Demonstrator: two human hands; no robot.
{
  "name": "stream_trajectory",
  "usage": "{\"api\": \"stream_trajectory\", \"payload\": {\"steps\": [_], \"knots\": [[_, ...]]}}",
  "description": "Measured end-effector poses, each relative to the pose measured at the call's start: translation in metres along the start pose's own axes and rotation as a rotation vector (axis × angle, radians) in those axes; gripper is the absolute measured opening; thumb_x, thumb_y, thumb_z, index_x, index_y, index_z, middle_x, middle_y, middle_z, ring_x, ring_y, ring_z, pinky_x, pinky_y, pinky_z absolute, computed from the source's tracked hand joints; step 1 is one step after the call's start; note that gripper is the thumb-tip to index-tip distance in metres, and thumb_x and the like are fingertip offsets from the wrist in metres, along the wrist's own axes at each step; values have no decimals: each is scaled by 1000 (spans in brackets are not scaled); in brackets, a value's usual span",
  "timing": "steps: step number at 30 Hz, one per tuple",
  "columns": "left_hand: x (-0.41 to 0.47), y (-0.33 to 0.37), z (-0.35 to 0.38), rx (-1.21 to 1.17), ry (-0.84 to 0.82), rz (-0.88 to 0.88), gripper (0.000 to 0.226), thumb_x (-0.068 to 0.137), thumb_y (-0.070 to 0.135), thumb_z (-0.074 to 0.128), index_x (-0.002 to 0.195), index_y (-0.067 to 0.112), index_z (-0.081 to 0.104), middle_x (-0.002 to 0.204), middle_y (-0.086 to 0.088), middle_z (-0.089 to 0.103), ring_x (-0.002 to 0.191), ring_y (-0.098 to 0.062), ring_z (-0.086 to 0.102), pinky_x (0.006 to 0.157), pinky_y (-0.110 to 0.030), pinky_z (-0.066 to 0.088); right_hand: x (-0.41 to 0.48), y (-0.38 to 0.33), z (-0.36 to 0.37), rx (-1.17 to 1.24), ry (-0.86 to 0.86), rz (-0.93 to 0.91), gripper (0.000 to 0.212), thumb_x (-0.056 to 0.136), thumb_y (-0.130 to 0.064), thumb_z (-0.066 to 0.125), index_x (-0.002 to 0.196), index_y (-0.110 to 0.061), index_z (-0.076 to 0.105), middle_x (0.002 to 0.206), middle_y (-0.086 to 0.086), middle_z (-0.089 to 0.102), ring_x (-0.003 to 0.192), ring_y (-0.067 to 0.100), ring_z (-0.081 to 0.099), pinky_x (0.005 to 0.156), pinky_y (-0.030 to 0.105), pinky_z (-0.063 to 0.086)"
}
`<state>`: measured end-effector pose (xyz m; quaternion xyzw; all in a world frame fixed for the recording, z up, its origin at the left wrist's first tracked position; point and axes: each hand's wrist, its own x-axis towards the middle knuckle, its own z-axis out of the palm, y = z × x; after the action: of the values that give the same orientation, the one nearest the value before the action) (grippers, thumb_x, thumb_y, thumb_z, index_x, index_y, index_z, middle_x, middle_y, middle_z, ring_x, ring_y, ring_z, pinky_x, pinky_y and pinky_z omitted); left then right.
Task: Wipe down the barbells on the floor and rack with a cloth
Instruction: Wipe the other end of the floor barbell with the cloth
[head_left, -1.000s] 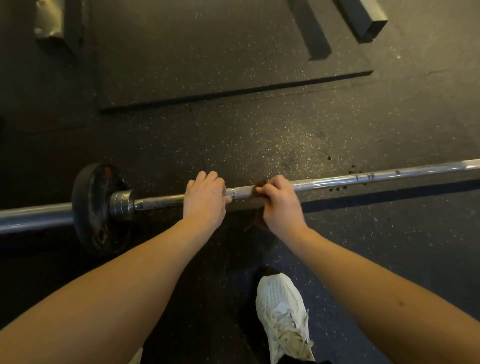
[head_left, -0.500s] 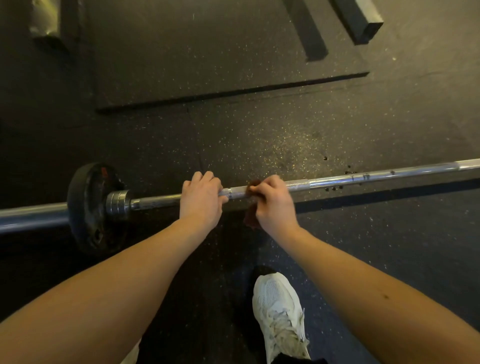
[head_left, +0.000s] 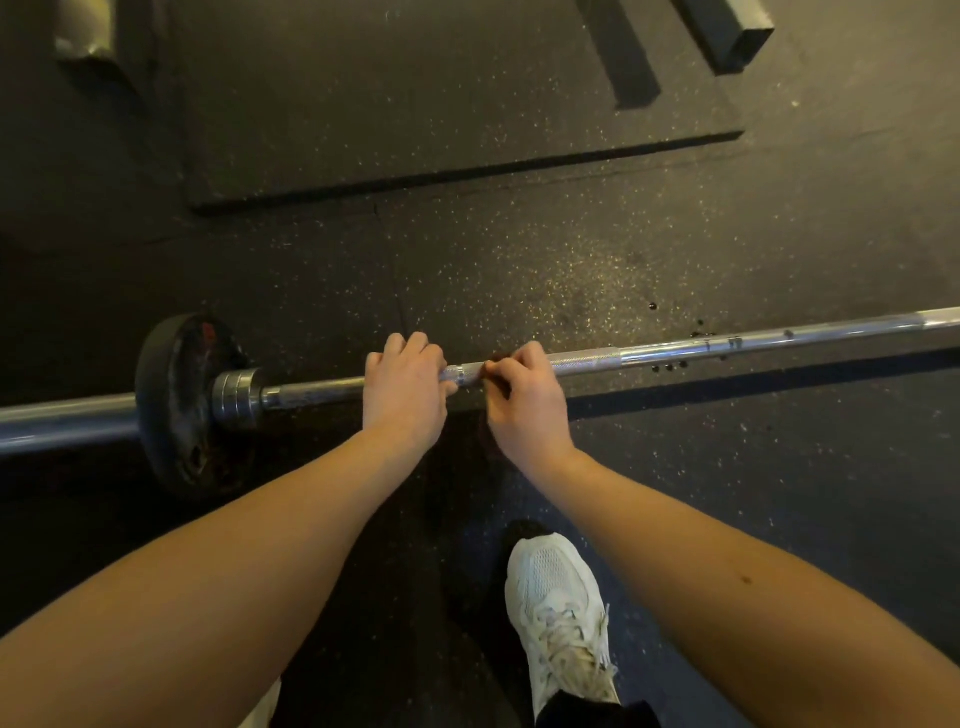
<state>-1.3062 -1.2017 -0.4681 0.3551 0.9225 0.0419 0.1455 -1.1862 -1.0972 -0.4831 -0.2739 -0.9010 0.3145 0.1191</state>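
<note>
The right hand (head_left: 527, 402) has slid closer to the left hand (head_left: 405, 387) along the barbell (head_left: 587, 358) lying across the rubber floor (head_left: 519, 260). Its fingers clamp the dark cloth (head_left: 500, 357) onto the shaft to rub it; the left's curl round the bar, probably steadying it.

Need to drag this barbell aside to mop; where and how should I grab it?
Grip the barbell on its knurled shaft from above, overhand, as the left hand does. It lies crosswise before you, and the plate seems to hold it off the floor, leaving room for fingers underneath; the knurling should resist slipping.
</note>
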Motion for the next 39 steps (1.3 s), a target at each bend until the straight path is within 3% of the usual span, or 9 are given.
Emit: {"api": "stream_trajectory", "payload": {"steps": [7,13,17,22,26,29,32,35,39], "knots": [[-2,-2,-1,0,13,24,32,100,41,59,128,24,61,120,3,53,112,-16,48,98,-38,46,-22,36,-20,-53,-13,18,19,95,-11,70,113,-10,75,113,-8,56,102,5,54,99,30,54],[-3,-3,3,-29,32,3,30,99,40,61,124,24,62,118,4,53,111,-17,48,97,-39,45,11,8,-13,-10,38,-76,17,94,-10,71,111,-8,75,102,-3,52,90,9,53,82,20,50],[-3,1,2,-14,25,-9,30,98,39,62,124,25,61,122,3,53,116,-19,47,100,-41,44,26,7,0,-106,-68,-95,20,96,-14,67,115,-13,74,113,2,55,105,16,49,92,32,50],[-3,-4,2,-42,25,10,31,99,41,61,126,25,62,121,4,53,115,-18,47,100,-42,45,3,32,-13,-108,-30,-107,16,90,-3,71,106,-7,73,107,2,56,97,15,51,88,27,51],[-4,-4,3,-39,26,20,32,100,40,60,127,24,61,123,3,53,117,-19,47,101,-42,45,3,47,-36,-88,29,52,16,96,-7,65,109,-9,74,109,-2,54,103,16,53,94,24,47],[-4,-4,2,-37,28,18,32,100,40,60,127,24,61,123,3,53,116,-19,47,102,-42,46,10,56,-52,-20,74,203,15,100,-12,61,112,-14,70,113,-7,49,106,11,50,95,15,41],[-4,-3,1,-34,17,23,32,100,40,60,127,24,61,122,2,53,115,-19,48,100,-42,47,2,55,-50,106,166,376,15,102,-14,59,115,-18,65,118,-6,50,104,5,52,99,17,44],[-5,-4,1,-9,27,30,31,100,42,58,126,24,60,120,3,52,112,-18,48,98,-41,48,-6,47,-42,180,193,444,14,104,-15,57,116,-18,63,119,-5,48,100,-2,52,89,2,39],[-5,-3,-1,0,17,12,31,100,43,58,125,25,60,118,4,52,111,-17,48,98,-40,48,-15,47,-40,165,69,441,9,102,-15,60,110,-18,63,114,-5,51,98,2,51,84,5,38]]}}
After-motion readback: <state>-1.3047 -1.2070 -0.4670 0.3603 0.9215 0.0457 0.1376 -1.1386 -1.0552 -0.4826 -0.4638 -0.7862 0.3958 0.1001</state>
